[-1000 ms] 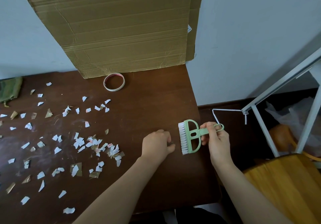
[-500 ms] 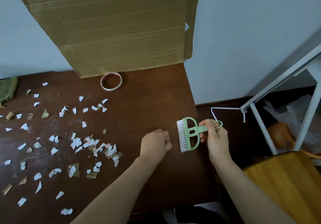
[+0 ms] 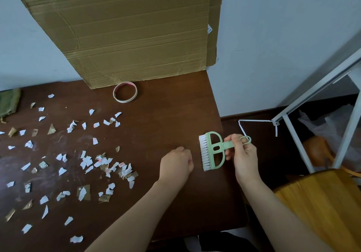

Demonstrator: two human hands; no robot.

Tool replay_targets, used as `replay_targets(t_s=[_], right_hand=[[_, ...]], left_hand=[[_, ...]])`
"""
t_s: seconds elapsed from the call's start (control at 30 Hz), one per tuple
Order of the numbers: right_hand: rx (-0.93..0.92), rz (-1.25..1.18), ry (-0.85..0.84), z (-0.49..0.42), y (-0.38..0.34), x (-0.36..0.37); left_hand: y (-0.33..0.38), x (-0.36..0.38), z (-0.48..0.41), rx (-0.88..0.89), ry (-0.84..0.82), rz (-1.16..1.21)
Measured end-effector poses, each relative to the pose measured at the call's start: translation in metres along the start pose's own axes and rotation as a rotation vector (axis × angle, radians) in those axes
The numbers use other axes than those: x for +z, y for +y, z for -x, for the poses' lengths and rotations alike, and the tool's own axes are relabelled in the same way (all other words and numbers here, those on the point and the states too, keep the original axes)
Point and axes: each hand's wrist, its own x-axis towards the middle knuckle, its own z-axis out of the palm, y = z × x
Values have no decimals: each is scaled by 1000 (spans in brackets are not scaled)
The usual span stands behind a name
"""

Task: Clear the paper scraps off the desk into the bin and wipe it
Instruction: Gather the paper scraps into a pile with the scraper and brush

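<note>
Right hand (image 3: pixel 243 155) grips brush (image 3: pixel 210 150) at right edge of desk (image 3: pixel 166 115).

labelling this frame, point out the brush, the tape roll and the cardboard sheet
brush (image 3: pixel 220 146), head view, on the green neck where handle meets head
tape roll (image 3: pixel 126 100), head view, on the near rim
cardboard sheet (image 3: pixel 127 33), head view, on the middle of its face

My feed was evenly lit by soft, diffuse light; I could not tell its source. Shadows were faint, only slight shade under the arms on the desk (image 3: pixel 166 119), whose dark top carried a dull, hazy sheen toward the left. Focus was sharp at the centre, the brush (image 3: pixel 212 150) bristles crisp. The wide lens bowed and tilted lines at the edges, the white frame (image 3: pixel 316 90) leaning.
</note>
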Motion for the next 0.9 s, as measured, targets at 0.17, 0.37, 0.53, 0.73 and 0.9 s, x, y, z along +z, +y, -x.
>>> replay_targets(t_s=[0.17,0.37,0.53,0.73,0.9], right_hand=[[9,-11,3,0,2,-1],[19,-14,4,0,3,-1],[24,-13,4,0,1,1],[12,11,6,1,0,2],[7,-7,2,1,1,-1]], left_hand=[[-1,0,0,3,-5,8],[5,5,1,-14,3,-74],[15,6,0,32,-31,-224],[16,13,-1,34,-48,-243],[12,19,-3,10,-10,-183]])
